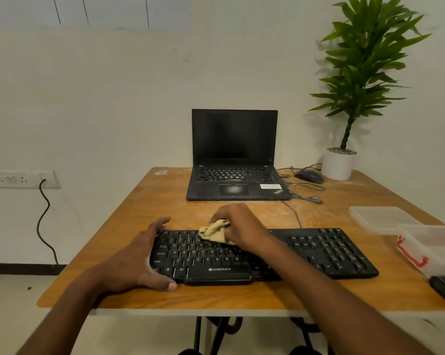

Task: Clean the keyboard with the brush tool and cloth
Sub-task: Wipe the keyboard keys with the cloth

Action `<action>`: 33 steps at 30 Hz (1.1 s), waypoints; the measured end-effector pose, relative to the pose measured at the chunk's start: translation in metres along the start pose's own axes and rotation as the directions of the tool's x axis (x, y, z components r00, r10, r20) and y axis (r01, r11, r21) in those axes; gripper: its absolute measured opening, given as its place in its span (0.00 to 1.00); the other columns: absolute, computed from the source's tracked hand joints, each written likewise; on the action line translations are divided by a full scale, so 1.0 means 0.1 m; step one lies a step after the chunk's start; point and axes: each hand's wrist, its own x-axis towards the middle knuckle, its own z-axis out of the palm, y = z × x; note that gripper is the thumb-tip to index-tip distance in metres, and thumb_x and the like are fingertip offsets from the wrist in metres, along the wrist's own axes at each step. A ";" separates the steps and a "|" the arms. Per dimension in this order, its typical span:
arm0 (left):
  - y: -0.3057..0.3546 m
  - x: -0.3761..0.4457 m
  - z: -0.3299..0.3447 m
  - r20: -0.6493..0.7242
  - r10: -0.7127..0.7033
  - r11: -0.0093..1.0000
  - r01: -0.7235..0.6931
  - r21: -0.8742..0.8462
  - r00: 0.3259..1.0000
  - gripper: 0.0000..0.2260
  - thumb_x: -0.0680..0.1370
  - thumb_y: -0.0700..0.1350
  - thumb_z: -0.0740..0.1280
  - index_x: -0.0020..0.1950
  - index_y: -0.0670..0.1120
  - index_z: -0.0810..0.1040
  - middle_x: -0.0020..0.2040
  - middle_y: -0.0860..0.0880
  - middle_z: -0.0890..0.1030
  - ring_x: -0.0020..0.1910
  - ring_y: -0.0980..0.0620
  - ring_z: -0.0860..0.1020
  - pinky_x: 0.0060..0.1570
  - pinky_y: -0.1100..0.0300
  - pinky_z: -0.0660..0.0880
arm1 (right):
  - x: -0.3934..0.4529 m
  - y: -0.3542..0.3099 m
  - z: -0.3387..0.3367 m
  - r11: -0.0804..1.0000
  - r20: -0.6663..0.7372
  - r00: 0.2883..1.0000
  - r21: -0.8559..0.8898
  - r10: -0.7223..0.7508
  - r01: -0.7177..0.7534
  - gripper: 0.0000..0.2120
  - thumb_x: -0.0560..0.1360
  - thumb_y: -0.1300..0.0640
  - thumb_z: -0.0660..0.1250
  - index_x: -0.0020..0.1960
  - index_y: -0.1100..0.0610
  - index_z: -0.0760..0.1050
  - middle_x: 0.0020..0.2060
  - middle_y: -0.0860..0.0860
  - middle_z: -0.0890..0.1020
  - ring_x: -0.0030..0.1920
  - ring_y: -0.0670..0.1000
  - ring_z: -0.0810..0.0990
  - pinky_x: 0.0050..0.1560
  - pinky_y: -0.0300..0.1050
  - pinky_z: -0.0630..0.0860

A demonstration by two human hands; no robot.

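1. Black keyboard lies across the near part of the wooden table, its long side towards the person.
2. Left hand clasps the keyboard's left end, fingers curled over the far edge and thumb at the near edge.
3. Right hand clutches a crumpled tan cloth, pressing it onto the upper key rows left of centre.
4. Behind stands an open laptop, with a mouse and a potted plant to its right.
5. Clear plastic containers sit at the table's right edge.
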 end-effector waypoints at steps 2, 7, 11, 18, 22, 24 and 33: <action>-0.01 0.00 0.00 0.005 -0.004 1.000 0.004 -0.011 1.000 0.64 0.55 0.69 0.85 0.79 0.74 0.44 0.73 0.68 0.60 0.71 0.62 0.66 0.72 0.55 0.69 | -0.17 0.24 -0.26 0.997 -0.005 0.997 -0.017 0.079 -0.079 0.16 0.73 0.72 0.68 0.54 0.57 0.85 0.51 0.50 0.85 0.50 0.47 0.80 0.44 0.36 0.75; -0.02 0.01 0.00 0.005 -0.013 1.000 0.013 -0.010 1.000 0.64 0.55 0.69 0.84 0.80 0.73 0.45 0.72 0.68 0.61 0.70 0.62 0.66 0.69 0.57 0.69 | -0.46 0.76 -0.73 0.970 -0.094 0.974 -0.111 0.205 -0.215 0.20 0.70 0.75 0.68 0.51 0.54 0.87 0.49 0.50 0.86 0.48 0.46 0.81 0.48 0.45 0.80; -0.03 0.03 0.00 0.003 -0.019 1.000 0.019 -0.012 1.000 0.64 0.55 0.69 0.84 0.80 0.71 0.47 0.71 0.67 0.62 0.70 0.62 0.66 0.66 0.60 0.69 | -0.56 0.97 -0.86 0.951 -0.207 0.944 -0.118 0.258 -0.286 0.22 0.67 0.78 0.67 0.49 0.55 0.87 0.47 0.52 0.87 0.47 0.47 0.82 0.51 0.51 0.81; -0.01 0.03 0.01 -0.011 -0.044 0.999 0.044 -0.004 0.999 0.63 0.53 0.69 0.85 0.78 0.74 0.49 0.73 0.60 0.63 0.71 0.57 0.68 0.69 0.53 0.70 | -0.56 0.80 -0.63 0.991 -0.205 0.974 -0.069 0.100 -0.117 0.17 0.70 0.73 0.72 0.51 0.55 0.86 0.47 0.51 0.87 0.45 0.46 0.81 0.45 0.36 0.75; -0.02 0.03 0.02 -0.013 -0.037 0.999 0.037 -0.006 0.999 0.63 0.53 0.70 0.84 0.79 0.73 0.49 0.73 0.60 0.64 0.69 0.60 0.68 0.66 0.56 0.70 | -0.74 1.01 -0.92 0.971 -0.145 0.974 -0.139 0.174 -0.194 0.19 0.70 0.75 0.70 0.52 0.55 0.86 0.49 0.51 0.86 0.48 0.47 0.80 0.42 0.32 0.71; -0.02 0.03 0.02 -0.014 -0.037 0.999 0.037 -0.007 0.999 0.63 0.53 0.70 0.84 0.79 0.73 0.49 0.73 0.60 0.64 0.68 0.62 0.68 0.62 0.60 0.70 | -0.86 1.17 -1.11 0.941 -0.166 0.955 -0.194 0.247 -0.277 0.20 0.70 0.75 0.69 0.53 0.55 0.86 0.50 0.53 0.86 0.48 0.47 0.79 0.42 0.35 0.72; 0.03 0.01 0.03 0.008 -0.055 0.998 0.055 -0.011 0.998 0.63 0.53 0.70 0.83 0.79 0.71 0.50 0.74 0.57 0.63 0.67 0.59 0.69 0.61 0.60 0.71 | -0.77 0.86 -0.79 0.983 -0.184 0.973 -0.094 0.137 -0.156 0.20 0.69 0.75 0.69 0.51 0.55 0.87 0.47 0.53 0.87 0.47 0.50 0.82 0.50 0.49 0.80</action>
